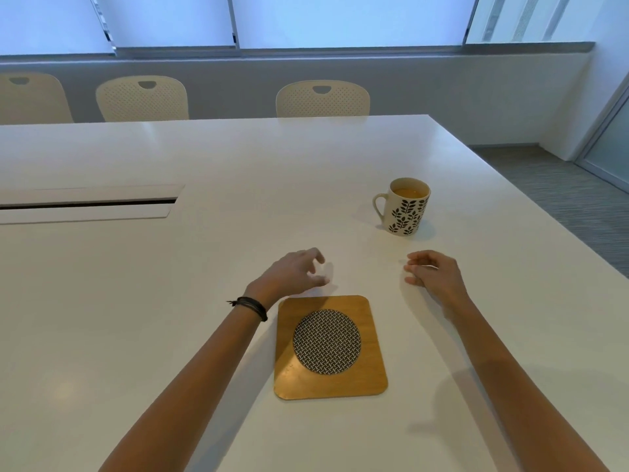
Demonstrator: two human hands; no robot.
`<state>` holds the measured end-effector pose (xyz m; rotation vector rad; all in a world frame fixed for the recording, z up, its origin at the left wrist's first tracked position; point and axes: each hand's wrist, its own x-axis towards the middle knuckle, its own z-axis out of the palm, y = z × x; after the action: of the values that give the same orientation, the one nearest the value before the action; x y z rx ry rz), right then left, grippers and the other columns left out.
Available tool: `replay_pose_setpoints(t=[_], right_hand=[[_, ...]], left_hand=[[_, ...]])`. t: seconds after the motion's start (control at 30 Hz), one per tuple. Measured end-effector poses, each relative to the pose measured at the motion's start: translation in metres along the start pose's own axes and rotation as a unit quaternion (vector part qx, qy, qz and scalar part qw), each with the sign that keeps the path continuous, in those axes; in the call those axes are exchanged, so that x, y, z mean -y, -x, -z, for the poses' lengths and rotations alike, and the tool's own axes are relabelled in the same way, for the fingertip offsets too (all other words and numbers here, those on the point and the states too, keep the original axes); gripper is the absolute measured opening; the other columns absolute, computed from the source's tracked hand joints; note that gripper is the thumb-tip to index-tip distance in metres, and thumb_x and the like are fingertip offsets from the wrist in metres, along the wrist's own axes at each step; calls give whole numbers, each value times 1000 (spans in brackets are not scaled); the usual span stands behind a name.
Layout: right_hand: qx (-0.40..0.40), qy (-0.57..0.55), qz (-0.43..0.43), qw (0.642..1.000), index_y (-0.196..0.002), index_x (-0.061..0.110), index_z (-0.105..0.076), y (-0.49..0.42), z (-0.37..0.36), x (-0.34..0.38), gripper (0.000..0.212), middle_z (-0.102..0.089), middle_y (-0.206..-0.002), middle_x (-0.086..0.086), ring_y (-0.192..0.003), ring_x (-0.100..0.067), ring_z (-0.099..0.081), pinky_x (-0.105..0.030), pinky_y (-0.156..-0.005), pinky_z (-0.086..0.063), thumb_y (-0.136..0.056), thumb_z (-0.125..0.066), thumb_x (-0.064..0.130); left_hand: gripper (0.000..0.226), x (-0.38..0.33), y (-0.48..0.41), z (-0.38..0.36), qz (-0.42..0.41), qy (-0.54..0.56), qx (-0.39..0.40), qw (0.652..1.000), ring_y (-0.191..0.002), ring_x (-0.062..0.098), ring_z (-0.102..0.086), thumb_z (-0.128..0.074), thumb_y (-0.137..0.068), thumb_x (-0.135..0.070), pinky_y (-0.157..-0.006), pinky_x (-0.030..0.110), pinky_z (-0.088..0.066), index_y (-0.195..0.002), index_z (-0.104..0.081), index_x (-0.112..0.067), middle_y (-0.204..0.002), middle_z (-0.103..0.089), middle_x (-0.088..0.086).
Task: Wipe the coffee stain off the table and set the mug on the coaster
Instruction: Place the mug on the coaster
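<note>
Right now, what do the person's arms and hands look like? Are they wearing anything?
Both arms are bare, with no sleeves showing. The left hand has a dark, thin corded bracelet wrapped around its wrist, with a small loose end sticking out. The right hand wears nothing visible, no rings or watch.

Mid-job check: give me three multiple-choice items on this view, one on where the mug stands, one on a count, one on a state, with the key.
1. Where is the mug?
A. on the coaster
B. on the bare table, beyond the right hand
C. in the left hand

2. How many chair backs show behind the table?
A. one
B. three
C. five

3. What is the state of the mug?
A. empty
B. tipped over
C. upright, with brownish liquid inside

Key:
1 B: it stands on the white tabletop past the right hand, apart from the coaster.
2 B: three cream backs line the far edge.
3 C: liquid shows below the rim.
</note>
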<state>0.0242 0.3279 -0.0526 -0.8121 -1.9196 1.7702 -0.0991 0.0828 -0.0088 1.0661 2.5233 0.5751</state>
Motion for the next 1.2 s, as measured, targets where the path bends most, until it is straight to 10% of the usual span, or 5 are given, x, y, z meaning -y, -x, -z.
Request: replay_pose_setpoints(t=[0.2,0.43,0.9,1.2], right_hand=[[0,102,-7,995,-136,6,-41,-36,11,3,60,-57,-112,-10,-101,-20,-56,-28,-86,-46,-83,-67,10],[49,106,24,993,-146,16,-21,-76,12,9,85,-37,-149,-9,-133,-24,-40,-43,-106,-39,-79,-73,17],[134,83,79,984,-131,24,-39,-130,13,11,96,-58,-125,0,-114,-16,-57,-34,-87,-55,-51,-88,44],[145,94,99,980,-131,19,-40,-142,18,8,83,-58,-125,-6,-116,-23,-56,-49,-95,-51,-62,-86,17]], left_hand=[[66,-24,-61,-18,-89,10,80,993,-135,23,-35,-56,-91,-34,-110,34,-28,-144,-26,-9,-149,-35,10],[86,-48,-124,-35,-7,298,43,953,-144,24,-20,-66,-85,-26,-117,38,-22,-148,-11,-10,-157,-18,11],[54,-61,-191,-40,-101,419,7,902,-118,27,-54,-76,-76,-12,-100,42,-47,-123,-49,-15,-126,-58,12],[55,-60,-195,-40,-99,454,6,886,-115,26,-59,-76,-75,-12,-97,40,-51,-124,-51,-15,-124,-61,12]])
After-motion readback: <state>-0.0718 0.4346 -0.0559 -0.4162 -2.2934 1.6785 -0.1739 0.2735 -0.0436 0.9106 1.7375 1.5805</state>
